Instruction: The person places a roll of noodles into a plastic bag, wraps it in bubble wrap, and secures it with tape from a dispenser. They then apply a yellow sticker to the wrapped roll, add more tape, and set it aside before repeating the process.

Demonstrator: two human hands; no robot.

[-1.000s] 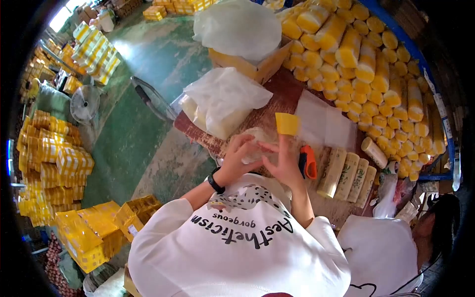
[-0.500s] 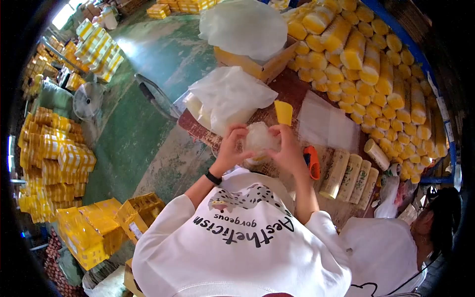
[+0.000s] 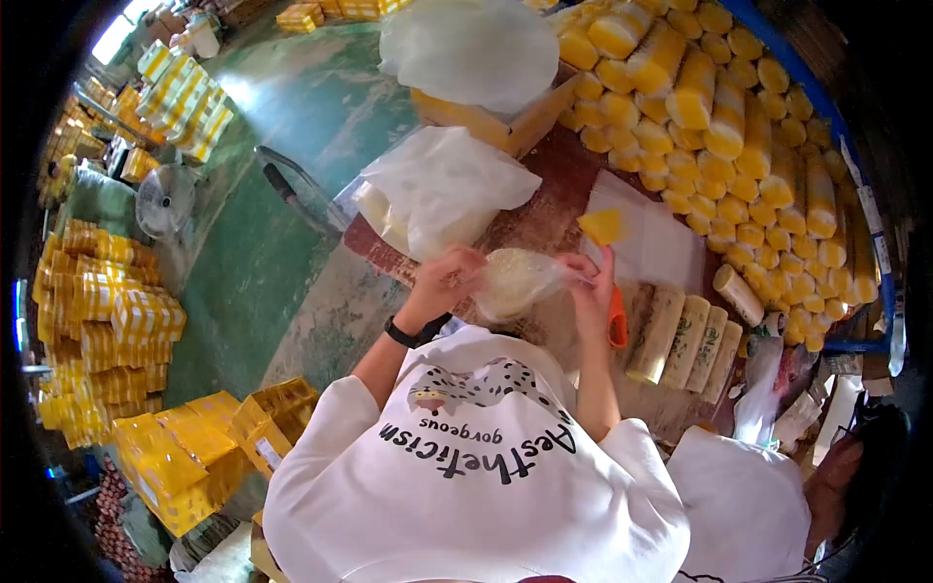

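Observation:
My left hand [image 3: 449, 278] is closed on one side of a clear plastic bag [image 3: 517, 282] with something pale and round in it. On the bag's other side, my right hand [image 3: 589, 284] pinches its gathered edge. A yellow piece [image 3: 603, 226] lies just beyond my right hand, beside a stack of flat clear sheets [image 3: 646, 233]. Close by that hand is an orange tool [image 3: 617, 319], partly hidden. A white plastic bag [image 3: 447, 185] rests on the reddish table beyond my left hand.
Pale wrapped rolls [image 3: 687, 340] lie to the right. Many yellow-ended packs [image 3: 719, 126] are piled behind them. A carton [image 3: 525, 117] bears white plastic at the back. A co-worker's white sleeve [image 3: 743, 496] is at the lower right. Yellow-taped boxes [image 3: 175, 457] stand on the left.
My hands have moved apart, drawing the bag's edge out between them. The yellow piece now lies farther right and at a different angle. The co-worker's head has shifted toward the lower right.

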